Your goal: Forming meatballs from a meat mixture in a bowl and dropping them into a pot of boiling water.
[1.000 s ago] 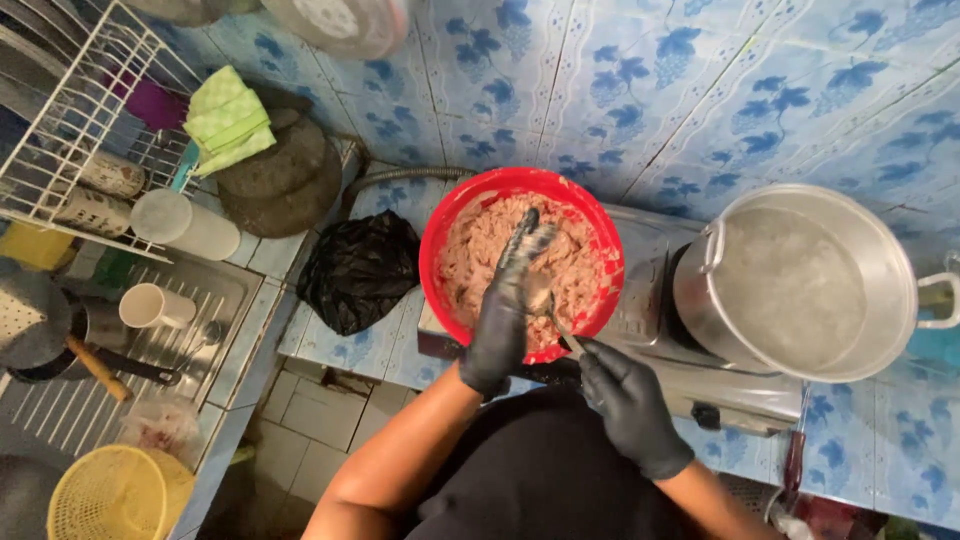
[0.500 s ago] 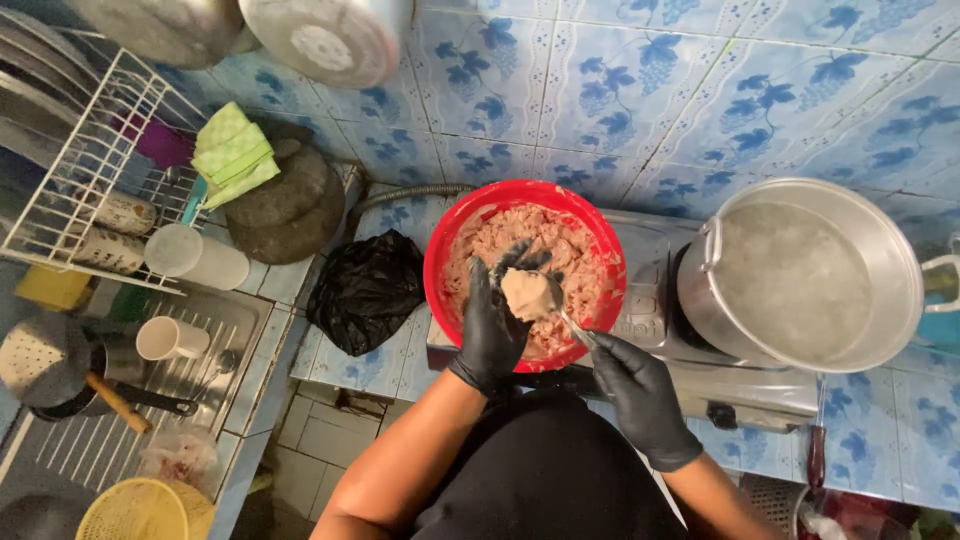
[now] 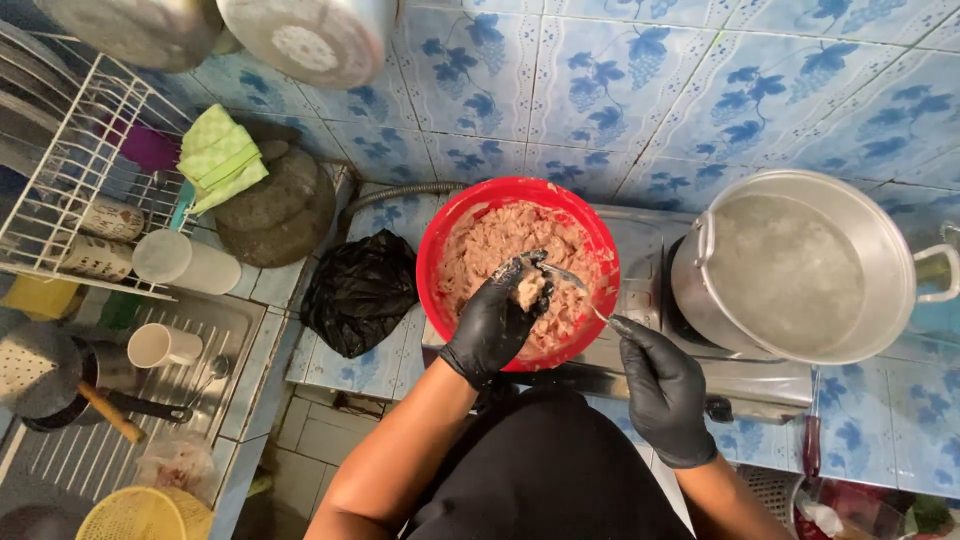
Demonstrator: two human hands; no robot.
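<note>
Nearest, right hand in a black glove, pinching the thin metal spoon as half a second ago, its bowl now against the meat lump. Beyond, black-gloved left hand curled shut round a lump of pinkish minced meat, still over the round red plastic bowl of mince. Farther right, steaming aluminium pot, unmoved
</note>
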